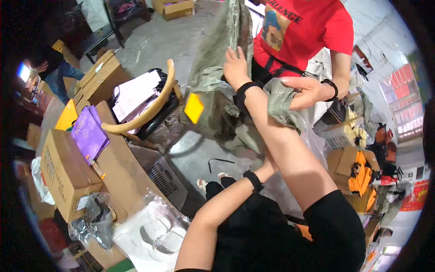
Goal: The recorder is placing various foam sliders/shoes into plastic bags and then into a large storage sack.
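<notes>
A grey-green woven sack (217,59) hangs upright in front of me, its lower part bunched and folded. My right hand (236,69) reaches up and across to it, fingers stretched out against its side. Under my right forearm, my left hand (271,165) goes toward the sack's lower folds; its fingers are hidden. A co-worker in a red shirt (312,31) stands opposite. The co-worker's hand (308,90) grips a gathered part of the sack (282,102) beside my right forearm. A yellow square piece (194,109) shows at the sack's left side.
On the left stand a cardboard box (68,177), purple packets (90,133) and a curved wooden chair (170,81) holding papers. A grey plastic crate (165,177) is below them. Clear plastic bags (154,231) lie near left. Orange packets (360,172) fill a carton at right. Another person (59,70) sits far left.
</notes>
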A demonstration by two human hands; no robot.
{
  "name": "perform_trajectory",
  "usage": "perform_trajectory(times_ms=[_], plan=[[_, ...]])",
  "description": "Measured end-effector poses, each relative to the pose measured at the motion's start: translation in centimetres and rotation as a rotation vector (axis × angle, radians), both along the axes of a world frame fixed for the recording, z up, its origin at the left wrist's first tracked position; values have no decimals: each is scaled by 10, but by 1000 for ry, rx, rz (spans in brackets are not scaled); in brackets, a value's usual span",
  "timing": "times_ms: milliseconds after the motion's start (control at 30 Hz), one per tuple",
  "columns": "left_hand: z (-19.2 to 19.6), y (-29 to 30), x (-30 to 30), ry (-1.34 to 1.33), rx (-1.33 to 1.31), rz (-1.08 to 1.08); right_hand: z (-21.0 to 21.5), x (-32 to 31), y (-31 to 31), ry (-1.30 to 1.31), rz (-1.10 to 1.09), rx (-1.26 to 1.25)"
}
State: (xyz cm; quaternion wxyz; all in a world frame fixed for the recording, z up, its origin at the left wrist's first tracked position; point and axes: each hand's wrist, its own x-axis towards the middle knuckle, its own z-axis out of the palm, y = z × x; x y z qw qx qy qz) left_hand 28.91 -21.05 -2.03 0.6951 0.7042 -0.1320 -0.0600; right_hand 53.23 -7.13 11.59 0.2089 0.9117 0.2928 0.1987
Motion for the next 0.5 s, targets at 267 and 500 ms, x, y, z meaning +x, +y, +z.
perform_trajectory(times_ms=[267, 500], plan=[[80, 95, -22, 322, -394, -121, 20, -100, 69, 520, 33, 416], [76, 176, -67, 454, 208, 277, 130, -294, -72, 490, 1223, 823]])
